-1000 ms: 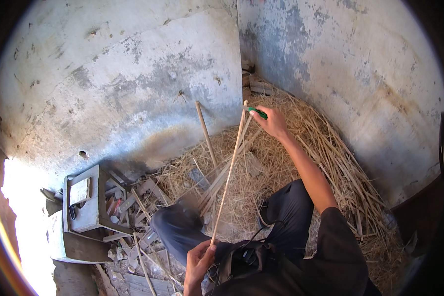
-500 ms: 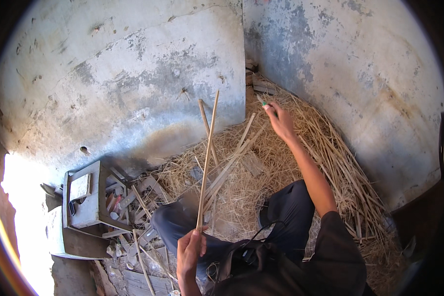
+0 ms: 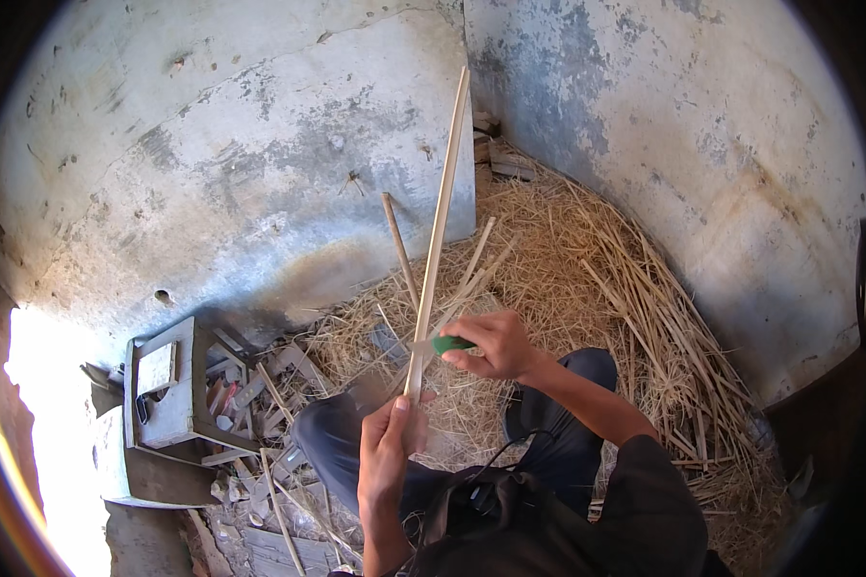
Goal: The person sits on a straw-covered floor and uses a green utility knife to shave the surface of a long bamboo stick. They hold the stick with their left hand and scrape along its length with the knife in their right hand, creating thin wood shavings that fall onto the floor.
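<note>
Beside the left knee (image 3: 329, 431), the left hand (image 3: 385, 447) is pinching a wooden strip (image 3: 444, 207), apparently steadying it; the right hand (image 3: 496, 348) is gripping a green-handled knife (image 3: 449, 343), blade (image 3: 421, 347) crossing the strip.

The left hand (image 3: 383, 444) is curled in a grip low in the middle of the view — thumb pointing up, fingers bent round and partly blurred — with the left forearm (image 3: 385, 546) rising almost straight from the lower edge. The right hand (image 3: 493, 344), higher and farther right, is clenched as well, its thumb pointing left below the bent index finger. Its wrist (image 3: 537, 363) lies nearly in line with the right forearm (image 3: 592, 399), which slants up and leftward, bare from the dark sleeve (image 3: 654, 481) onward.
</note>
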Demonstrator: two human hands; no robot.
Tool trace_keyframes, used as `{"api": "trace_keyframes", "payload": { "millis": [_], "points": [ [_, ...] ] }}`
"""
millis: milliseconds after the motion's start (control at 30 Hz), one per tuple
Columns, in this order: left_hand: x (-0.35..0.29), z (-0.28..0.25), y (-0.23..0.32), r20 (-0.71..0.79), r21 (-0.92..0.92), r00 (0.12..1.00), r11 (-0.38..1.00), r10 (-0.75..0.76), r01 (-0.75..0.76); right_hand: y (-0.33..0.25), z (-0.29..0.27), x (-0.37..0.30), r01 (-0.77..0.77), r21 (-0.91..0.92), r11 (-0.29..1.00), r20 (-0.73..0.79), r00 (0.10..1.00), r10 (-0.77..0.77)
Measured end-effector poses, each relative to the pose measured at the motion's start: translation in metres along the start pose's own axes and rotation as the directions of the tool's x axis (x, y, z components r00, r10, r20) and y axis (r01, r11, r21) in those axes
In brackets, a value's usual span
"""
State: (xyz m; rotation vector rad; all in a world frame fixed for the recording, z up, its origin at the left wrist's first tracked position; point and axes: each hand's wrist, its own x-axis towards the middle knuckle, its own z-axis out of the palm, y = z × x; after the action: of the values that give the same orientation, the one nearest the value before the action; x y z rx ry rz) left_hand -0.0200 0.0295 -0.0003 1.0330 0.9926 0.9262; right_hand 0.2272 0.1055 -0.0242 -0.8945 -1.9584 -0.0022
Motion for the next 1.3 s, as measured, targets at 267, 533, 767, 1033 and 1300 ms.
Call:
{"api": "trace_keyframes", "payload": {
  "millis": [267,533,767,1033,1300],
  "points": [
    [0.004,0.006,0.005,-0.001,0.065,0.989,0.987,0.147,-0.146,-0.007,0.005,-0.005,0.033,-0.018,0.999,0.017,0.999,-0.033],
    [0.008,0.008,-0.004,-0.043,0.191,0.97,0.955,0.238,-0.225,-0.008,0.003,-0.005,0.03,-0.041,0.999,0.058,0.998,-0.028],
    [0.009,0.012,-0.007,-0.094,0.25,0.955,0.936,0.28,-0.25,-0.007,0.002,-0.004,0.051,-0.049,0.997,0.053,0.997,-0.049],
    [0.013,0.017,-0.011,-0.151,0.377,0.909,0.873,0.389,-0.311,-0.01,0.001,-0.003,0.055,-0.019,0.998,0.062,0.997,-0.053],
    [0.009,0.018,-0.01,-0.158,0.349,0.927,0.897,0.341,-0.271,-0.004,0.005,-0.002,0.095,-0.052,0.994,-0.021,0.995,-0.096]
  ]
}}
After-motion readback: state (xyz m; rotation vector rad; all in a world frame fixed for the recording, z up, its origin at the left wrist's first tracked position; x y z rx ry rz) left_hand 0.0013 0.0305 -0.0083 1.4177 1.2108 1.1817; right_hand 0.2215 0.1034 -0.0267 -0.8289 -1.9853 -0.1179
